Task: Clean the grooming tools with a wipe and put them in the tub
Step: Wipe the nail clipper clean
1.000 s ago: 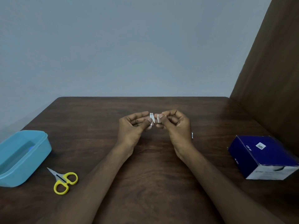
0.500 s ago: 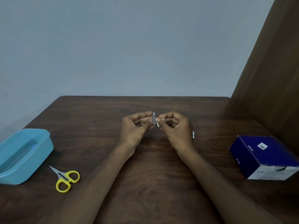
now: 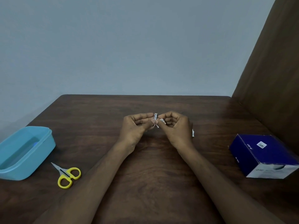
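Head view:
Left hand [image 3: 135, 128]: fingers curled, pinching a small metal nail clipper [image 3: 155, 119] above the counter [image 3: 150, 167], far right of the tub [image 3: 24, 151].
Right hand [image 3: 175, 126]: curled, holding a small white wipe [image 3: 162, 121] against the clipper.
Scissors [image 3: 67, 175]: yellow handles, just right of the tub.
Blue box [image 3: 263, 155]: far right of the tub.

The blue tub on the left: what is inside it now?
The blue tub shows only a dark reflection and a small blue spot inside; no tool is visible. Its near wall hides part of the bottom.
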Tool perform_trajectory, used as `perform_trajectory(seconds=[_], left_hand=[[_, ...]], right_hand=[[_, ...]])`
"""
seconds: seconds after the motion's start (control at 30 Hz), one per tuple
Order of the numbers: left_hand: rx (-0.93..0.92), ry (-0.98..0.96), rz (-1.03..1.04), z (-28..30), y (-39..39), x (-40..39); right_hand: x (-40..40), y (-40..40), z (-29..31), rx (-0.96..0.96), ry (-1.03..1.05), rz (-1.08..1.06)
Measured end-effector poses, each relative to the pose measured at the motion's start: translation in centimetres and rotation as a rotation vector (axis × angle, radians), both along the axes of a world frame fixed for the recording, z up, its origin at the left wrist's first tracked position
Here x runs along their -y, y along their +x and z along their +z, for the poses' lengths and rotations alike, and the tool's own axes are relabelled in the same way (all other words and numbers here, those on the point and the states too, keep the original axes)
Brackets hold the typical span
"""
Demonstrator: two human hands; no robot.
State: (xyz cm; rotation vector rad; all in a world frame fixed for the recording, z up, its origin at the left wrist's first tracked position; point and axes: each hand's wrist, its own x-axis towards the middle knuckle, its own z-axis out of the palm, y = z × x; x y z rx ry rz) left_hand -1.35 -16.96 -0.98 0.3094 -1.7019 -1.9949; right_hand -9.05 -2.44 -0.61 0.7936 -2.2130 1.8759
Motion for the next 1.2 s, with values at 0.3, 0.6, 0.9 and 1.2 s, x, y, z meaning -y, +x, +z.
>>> perform_trajectory(seconds=[0.3, 0.6, 0.9, 1.2], left_hand=[[0.138, -0.346, 0.259, 0.0, 0.8, 0.3], [0.317, -0.746, 0.444, 2.7, 9.0, 0.7], [0.444, -0.863, 0.665, 7.6, 21.8, 5.9], [0.704, -0.990, 0.814, 10.9, 26.3, 12.4]], right_hand=[[0.1, 2.1, 0.6, 0.156, -0.105, 0.106], [1.6, 5.6, 0.1, 0.189, -0.022, 0.351], [4.1, 12.8, 0.9, 0.041, 0.001, 0.473], [7.8, 15.5, 1.2, 0.003, 0.068, 0.459]])
